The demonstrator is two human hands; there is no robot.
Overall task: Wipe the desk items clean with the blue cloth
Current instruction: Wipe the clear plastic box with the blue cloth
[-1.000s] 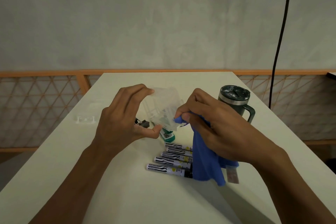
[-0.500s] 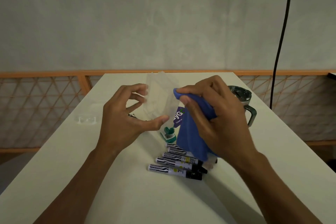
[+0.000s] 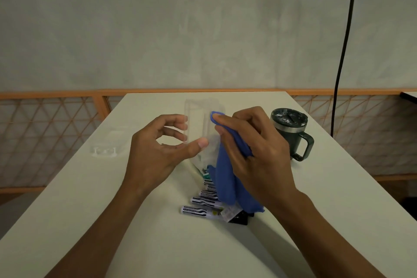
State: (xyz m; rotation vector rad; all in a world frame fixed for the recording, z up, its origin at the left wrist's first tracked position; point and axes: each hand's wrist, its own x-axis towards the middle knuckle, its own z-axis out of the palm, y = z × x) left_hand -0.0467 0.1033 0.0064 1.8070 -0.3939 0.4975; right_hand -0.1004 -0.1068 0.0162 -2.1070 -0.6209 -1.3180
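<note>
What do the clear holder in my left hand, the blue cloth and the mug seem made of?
Clear holder: likely glossy transparent plastic; the desk shows through it. Blue cloth: soft matte fabric, perhaps microfibre; it drapes in folds. Mug: dark green coated body, seemingly metal, with a bare steel-looking band under a black lid.

Single head-worn view — faces forward and down along the white desk [image 3: 158, 244], close above it; grey wall [image 3: 203, 29] beyond.
</note>
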